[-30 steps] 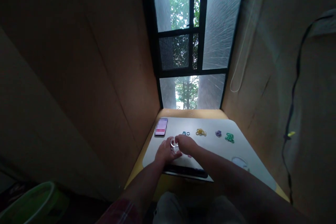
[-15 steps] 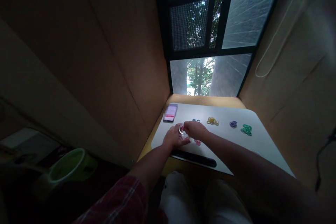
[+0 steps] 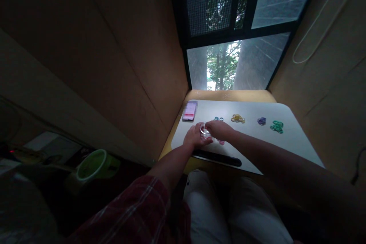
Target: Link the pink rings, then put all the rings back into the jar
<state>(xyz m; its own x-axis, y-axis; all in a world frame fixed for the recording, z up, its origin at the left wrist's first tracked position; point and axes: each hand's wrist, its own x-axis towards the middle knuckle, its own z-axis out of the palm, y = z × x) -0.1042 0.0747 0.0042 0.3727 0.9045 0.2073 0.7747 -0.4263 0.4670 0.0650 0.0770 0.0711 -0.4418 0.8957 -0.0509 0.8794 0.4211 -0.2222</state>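
Head view: from my forehead, facing forward and down.
Near: my lap and arms.
Far: white table (image 3: pixel 288 141), window (image 3: pixel 228 61) beyond.

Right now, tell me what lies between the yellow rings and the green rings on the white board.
In the head view, a small purple cluster lies between the yellow rings and the green rings; bare white board surrounds it.

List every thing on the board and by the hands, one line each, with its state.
Left hand: around the clear container.
Right hand: on the container's top.
Clear container: upright between both hands.
Phone: flat, screen lit.
Yellow bands: loose pile.
Green bands: loose pile.
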